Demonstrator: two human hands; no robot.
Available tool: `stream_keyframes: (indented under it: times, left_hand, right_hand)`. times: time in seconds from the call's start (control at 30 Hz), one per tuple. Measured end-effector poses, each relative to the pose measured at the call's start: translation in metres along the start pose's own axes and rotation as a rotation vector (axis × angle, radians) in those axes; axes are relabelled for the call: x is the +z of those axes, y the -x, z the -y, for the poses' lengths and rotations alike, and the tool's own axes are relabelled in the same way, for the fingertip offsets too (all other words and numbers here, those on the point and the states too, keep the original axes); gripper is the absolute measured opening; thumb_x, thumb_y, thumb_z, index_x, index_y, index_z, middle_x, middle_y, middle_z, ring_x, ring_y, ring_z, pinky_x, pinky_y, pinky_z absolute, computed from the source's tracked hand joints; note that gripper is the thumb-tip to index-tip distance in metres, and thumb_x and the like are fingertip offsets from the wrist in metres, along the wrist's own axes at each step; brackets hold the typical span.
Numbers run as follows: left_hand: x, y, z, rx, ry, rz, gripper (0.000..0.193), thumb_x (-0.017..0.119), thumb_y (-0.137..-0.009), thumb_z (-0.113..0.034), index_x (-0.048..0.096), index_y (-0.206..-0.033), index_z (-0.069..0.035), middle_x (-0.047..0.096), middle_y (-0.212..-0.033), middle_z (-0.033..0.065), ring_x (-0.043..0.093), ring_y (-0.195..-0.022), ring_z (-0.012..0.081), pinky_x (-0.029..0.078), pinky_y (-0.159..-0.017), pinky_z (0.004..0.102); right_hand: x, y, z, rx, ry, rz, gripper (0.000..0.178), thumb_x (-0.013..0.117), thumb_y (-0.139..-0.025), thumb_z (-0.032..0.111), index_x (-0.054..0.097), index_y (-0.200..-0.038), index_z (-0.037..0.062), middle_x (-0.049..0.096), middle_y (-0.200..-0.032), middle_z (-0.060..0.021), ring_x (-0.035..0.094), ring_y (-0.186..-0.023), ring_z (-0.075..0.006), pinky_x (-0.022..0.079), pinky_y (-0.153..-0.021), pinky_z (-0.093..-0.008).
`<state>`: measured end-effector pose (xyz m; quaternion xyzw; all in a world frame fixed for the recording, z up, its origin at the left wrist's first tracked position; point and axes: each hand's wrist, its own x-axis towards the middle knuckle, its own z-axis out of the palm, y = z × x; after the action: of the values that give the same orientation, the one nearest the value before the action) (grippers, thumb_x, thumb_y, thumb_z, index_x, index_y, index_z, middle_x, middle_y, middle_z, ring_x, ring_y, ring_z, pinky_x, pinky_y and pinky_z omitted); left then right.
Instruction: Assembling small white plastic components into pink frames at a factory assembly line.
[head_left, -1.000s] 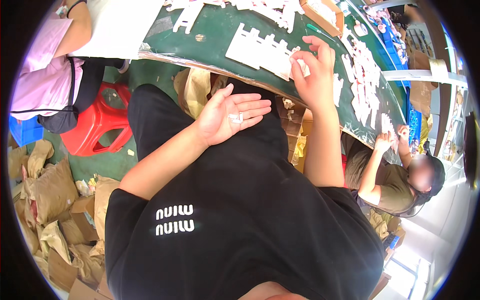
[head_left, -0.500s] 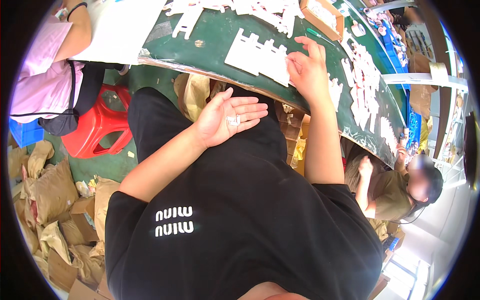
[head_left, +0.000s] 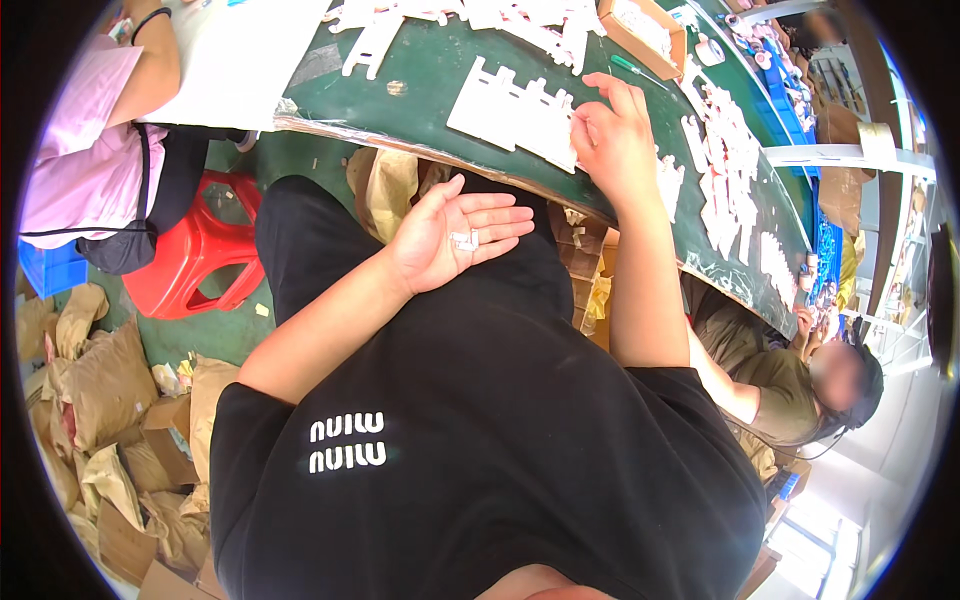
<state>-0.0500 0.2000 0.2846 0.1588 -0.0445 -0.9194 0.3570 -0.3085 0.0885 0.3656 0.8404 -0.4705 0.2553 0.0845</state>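
My left hand (head_left: 440, 237) is palm up over my lap, its fingers stretched out flat. On its palm, by the base of the fingers, lie a few small white pieces (head_left: 465, 240). My right hand (head_left: 615, 140) is over the table, thumb and forefinger closed in a pinch at the right end of a row of flat white plastic parts (head_left: 505, 110). Whatever is between those fingertips is too small to make out. The parts lie side by side near the table's front edge, with notched ends pointing away from me.
More white parts (head_left: 725, 165) are piled on the green table (head_left: 420, 110) to the right. At the back sit a cardboard box (head_left: 650, 35) and a green-handled screwdriver (head_left: 635, 68). A red stool (head_left: 205, 255) and a person in pink are on the left; another person sits at right.
Both my hands stay almost in the same place, the right still pinching at the row's end. The person at the right has leaned and shifted their arms.
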Motion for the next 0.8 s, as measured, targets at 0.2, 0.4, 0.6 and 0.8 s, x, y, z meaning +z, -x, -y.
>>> stream_keyframes:
  times: [0.2,0.4,0.6,0.8]
  left_hand:
    - [-0.003,-0.001,0.0,-0.005,-0.001,0.014,0.079,0.039,-0.119,-0.055,0.048,-0.157,0.013,0.058,-0.158,0.0344,0.057,-0.151,0.0445,0.047,-0.128,0.053]
    - [-0.006,-0.001,0.001,-0.004,0.002,0.012,0.078,0.038,-0.119,-0.055,0.049,-0.157,0.013,0.059,-0.157,0.034,0.058,-0.15,0.0445,0.047,-0.128,0.0533]
    - [-0.004,0.0,0.001,-0.005,-0.004,0.001,0.078,0.038,-0.119,-0.055,0.05,-0.156,0.013,0.06,-0.155,0.0339,0.06,-0.148,0.0447,0.048,-0.127,0.0536]
    - [-0.007,0.001,0.001,-0.005,-0.003,0.006,0.078,0.038,-0.119,-0.055,0.05,-0.156,0.013,0.061,-0.155,0.0338,0.06,-0.148,0.0449,0.048,-0.126,0.0536]
  right_hand:
    - [0.003,0.001,-0.005,-0.019,0.028,0.011,0.004,0.08,-0.083,0.005,0.076,-0.082,0.0035,0.073,-0.134,-0.0055,0.067,-0.119,-0.0315,0.057,-0.101,-0.0447]
    - [0.001,-0.001,-0.002,-0.021,0.042,0.019,0.003,0.08,-0.082,0.006,0.078,-0.08,0.0048,0.075,-0.132,-0.0028,0.068,-0.118,-0.0291,0.057,-0.098,-0.0448]
    - [-0.004,-0.004,0.002,-0.022,0.119,0.067,0.003,0.079,-0.082,0.009,0.08,-0.08,0.0068,0.076,-0.131,-0.0026,0.068,-0.119,-0.0281,0.055,-0.098,-0.045]
    - [-0.008,-0.005,0.004,-0.014,0.149,0.111,0.006,0.078,-0.084,0.011,0.081,-0.081,0.0075,0.077,-0.13,-0.0042,0.069,-0.12,-0.0291,0.055,-0.098,-0.0453]
